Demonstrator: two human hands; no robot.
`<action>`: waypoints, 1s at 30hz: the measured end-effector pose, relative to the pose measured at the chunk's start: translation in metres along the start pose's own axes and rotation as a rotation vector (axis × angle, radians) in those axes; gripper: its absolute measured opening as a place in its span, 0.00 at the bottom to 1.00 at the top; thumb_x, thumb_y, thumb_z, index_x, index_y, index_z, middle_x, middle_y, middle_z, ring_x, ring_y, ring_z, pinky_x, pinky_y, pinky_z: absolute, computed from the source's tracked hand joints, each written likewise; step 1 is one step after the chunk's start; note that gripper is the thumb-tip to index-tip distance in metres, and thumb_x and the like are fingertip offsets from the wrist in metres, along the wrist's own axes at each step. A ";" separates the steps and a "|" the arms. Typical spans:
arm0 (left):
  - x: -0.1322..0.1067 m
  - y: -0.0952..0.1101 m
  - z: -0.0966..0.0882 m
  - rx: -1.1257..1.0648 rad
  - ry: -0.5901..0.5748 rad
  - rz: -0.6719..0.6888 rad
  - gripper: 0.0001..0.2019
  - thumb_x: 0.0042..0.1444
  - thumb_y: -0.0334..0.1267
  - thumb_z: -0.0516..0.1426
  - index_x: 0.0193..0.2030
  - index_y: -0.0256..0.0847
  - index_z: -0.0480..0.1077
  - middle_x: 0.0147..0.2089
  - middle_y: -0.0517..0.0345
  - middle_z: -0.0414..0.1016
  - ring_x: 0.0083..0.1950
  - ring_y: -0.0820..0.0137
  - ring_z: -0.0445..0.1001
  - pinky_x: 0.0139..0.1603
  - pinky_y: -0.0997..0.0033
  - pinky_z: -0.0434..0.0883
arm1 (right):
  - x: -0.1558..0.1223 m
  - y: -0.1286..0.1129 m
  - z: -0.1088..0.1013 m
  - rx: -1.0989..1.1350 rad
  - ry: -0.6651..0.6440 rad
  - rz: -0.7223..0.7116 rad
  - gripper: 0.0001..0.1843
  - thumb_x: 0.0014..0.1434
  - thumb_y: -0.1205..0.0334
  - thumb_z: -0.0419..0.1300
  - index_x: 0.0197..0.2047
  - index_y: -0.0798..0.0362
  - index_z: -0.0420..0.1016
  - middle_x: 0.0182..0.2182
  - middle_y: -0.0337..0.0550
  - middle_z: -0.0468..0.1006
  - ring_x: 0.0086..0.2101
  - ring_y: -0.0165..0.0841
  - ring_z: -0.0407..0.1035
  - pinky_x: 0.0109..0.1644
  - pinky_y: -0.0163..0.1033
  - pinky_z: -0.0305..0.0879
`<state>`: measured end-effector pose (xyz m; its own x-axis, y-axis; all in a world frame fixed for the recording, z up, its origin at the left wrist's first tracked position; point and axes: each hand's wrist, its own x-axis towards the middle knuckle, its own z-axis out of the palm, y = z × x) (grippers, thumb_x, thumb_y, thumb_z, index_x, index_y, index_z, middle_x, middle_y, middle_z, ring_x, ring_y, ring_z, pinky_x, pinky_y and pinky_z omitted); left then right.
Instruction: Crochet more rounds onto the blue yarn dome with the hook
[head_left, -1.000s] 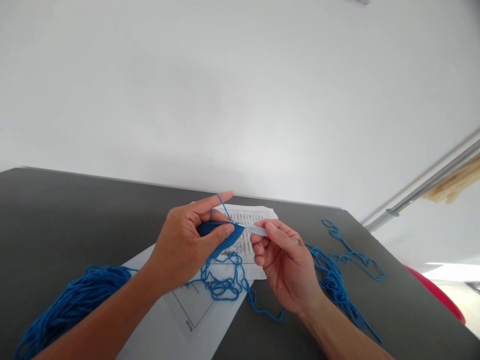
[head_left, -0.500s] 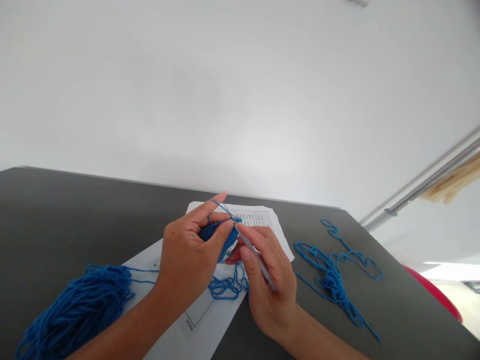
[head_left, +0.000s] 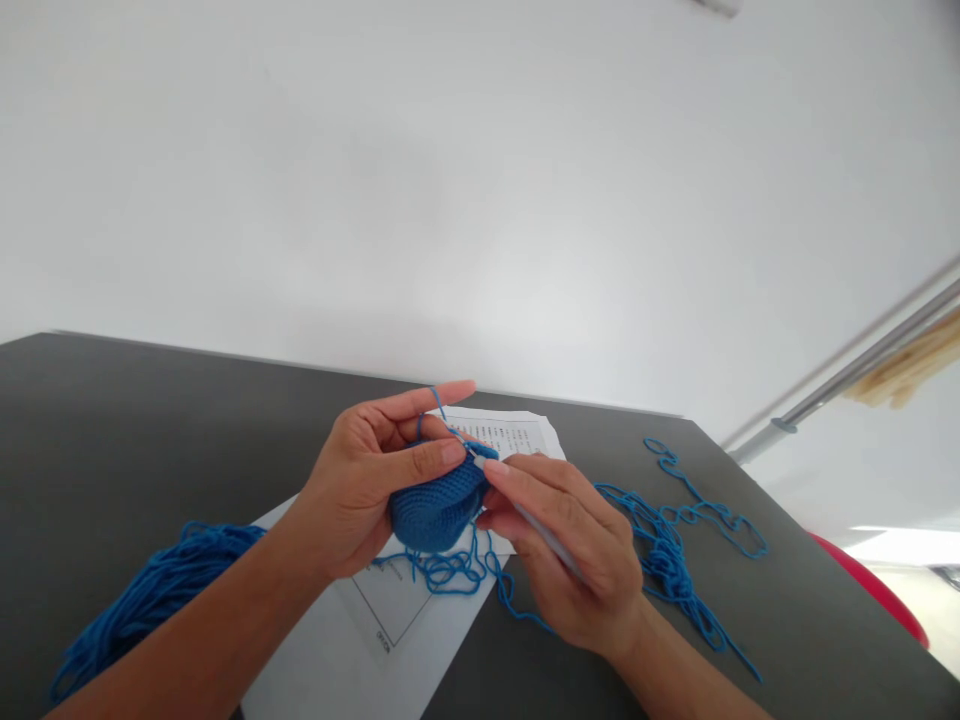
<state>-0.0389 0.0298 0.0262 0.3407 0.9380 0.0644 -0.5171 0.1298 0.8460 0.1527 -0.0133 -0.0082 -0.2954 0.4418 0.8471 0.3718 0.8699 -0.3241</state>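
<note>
A rounded piece of blue crochet work (head_left: 439, 505) is pinched under the thumb of my left hand (head_left: 360, 470). The index finger of that hand sticks out to the right, with a strand of blue yarn (head_left: 439, 402) looped over it. My right hand (head_left: 574, 540) grips a crochet hook (head_left: 551, 540) with a light grey handle, much like a pen. The hook's thin metal end meets the upper edge of the crochet work beside my left thumb; its very tip is hard to make out.
A blue yarn hank (head_left: 165, 590) lies at left, partly behind my left forearm. Loose yarn (head_left: 450, 573) curls over printed sheets (head_left: 337, 650) under my hands. Tangled yarn (head_left: 667, 565) rests at right on the dark table (head_left: 187, 430). A white wall (head_left: 480, 200) stands behind.
My left hand has turned, its index finger now more level, and more of the crochet work shows. My right hand with the hook has shifted right and the handle slants more.
</note>
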 end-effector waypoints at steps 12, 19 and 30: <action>0.008 -0.004 -0.012 0.089 -0.015 -0.147 0.27 0.43 0.30 0.76 0.53 0.39 0.82 0.28 0.62 0.77 0.27 0.76 0.75 0.29 0.80 0.74 | 0.004 0.018 -0.024 0.402 0.001 0.294 0.17 0.65 0.73 0.65 0.53 0.47 0.84 0.40 0.44 0.81 0.33 0.32 0.81 0.37 0.39 0.82; 0.008 -0.002 -0.015 0.107 -0.039 -0.190 0.26 0.43 0.31 0.76 0.52 0.39 0.82 0.27 0.62 0.77 0.27 0.76 0.74 0.28 0.81 0.72 | 0.001 0.025 -0.029 0.479 0.016 0.342 0.12 0.66 0.67 0.65 0.51 0.47 0.85 0.37 0.44 0.83 0.32 0.34 0.81 0.35 0.42 0.80; 0.012 0.002 -0.020 0.219 -0.079 -0.284 0.26 0.44 0.32 0.75 0.52 0.39 0.82 0.30 0.60 0.79 0.28 0.77 0.75 0.30 0.81 0.72 | 0.011 0.023 -0.042 0.331 -0.116 0.201 0.16 0.65 0.74 0.64 0.53 0.52 0.83 0.33 0.46 0.84 0.34 0.35 0.78 0.38 0.43 0.76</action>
<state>-0.0518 0.0480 0.0182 0.5104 0.8456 -0.1563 -0.2154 0.3016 0.9288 0.1950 0.0022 0.0115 -0.3504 0.6159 0.7056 0.1346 0.7787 -0.6128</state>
